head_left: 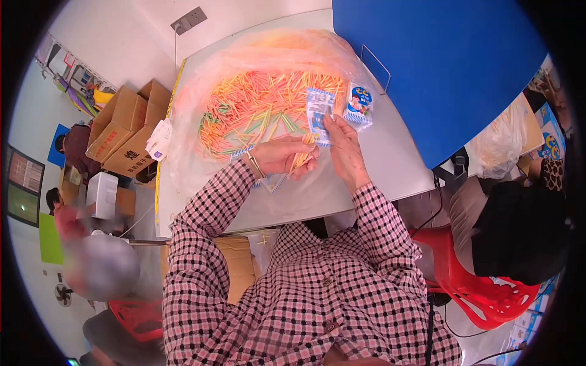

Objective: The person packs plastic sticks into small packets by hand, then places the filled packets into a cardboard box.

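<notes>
My left hand (278, 157) is closed around a small bundle of thin sticks (301, 158), yellow and orange-pink. Between the thumb and fingers of my right hand (347, 152) is a small blue-and-white printed packet (320, 110), held upright beside the bundle. Whether the packet's end is open I cannot tell. Beyond both hands, a large heap of pink, yellow and green sticks (268, 91) lies in a spread clear plastic bag (281, 46). More striped packet edges (276, 185) show beneath my left hand, partly hidden. A stack of blue-and-white packets (359, 104) stands right of the heap.
A white table (390, 155) carries everything, with a blue panel (439, 67) along its right side. Cardboard boxes (125, 128) stand at the left. Red chairs (482, 293) and other people (70, 213) are on both sides. White cards (160, 139) lie at the table's left edge.
</notes>
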### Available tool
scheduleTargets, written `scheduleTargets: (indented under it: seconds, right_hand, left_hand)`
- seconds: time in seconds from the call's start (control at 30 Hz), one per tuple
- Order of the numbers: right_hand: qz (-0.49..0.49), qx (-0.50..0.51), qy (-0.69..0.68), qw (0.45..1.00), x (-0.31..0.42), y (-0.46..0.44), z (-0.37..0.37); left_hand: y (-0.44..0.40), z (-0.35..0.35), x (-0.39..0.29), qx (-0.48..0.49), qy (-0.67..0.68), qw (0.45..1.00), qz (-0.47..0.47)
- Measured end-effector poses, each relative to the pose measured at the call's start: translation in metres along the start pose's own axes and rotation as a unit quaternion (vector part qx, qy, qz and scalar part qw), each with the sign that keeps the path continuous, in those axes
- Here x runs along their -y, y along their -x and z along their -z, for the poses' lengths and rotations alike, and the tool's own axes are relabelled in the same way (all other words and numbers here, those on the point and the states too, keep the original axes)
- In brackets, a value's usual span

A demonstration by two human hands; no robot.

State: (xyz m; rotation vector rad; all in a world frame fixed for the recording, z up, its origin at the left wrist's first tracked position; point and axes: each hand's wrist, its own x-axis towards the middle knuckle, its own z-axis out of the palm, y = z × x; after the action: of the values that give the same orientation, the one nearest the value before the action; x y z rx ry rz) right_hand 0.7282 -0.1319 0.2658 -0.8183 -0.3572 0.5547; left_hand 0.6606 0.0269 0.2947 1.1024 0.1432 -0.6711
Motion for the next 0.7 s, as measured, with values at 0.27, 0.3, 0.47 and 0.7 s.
scheduleTargets:
  seconds: [0.27,0.3,0.47,0.7]
  right_hand:
    - [-0.092,0.051,-0.048,0.993,-0.008,-0.007,-0.013]
    - [-0.1,0.057,-0.044,0.992,-0.009,-0.008,-0.012]
    - [0.005,-0.017,0.023,1.0,-0.01,-0.013,0.0]
    - [-0.029,-0.004,0.117,0.993,-0.005,0.005,0.016]
  left_hand:
    - [-0.009,0.006,0.001,-0.012,-0.034,0.999,0.022]
    - [-0.009,0.008,0.002,-0.004,-0.03,0.999,0.019]
    - [-0.005,0.02,0.008,-0.087,0.019,0.996,-0.001]
    - [0.008,0.044,-0.009,-0.223,0.083,0.951,-0.197]
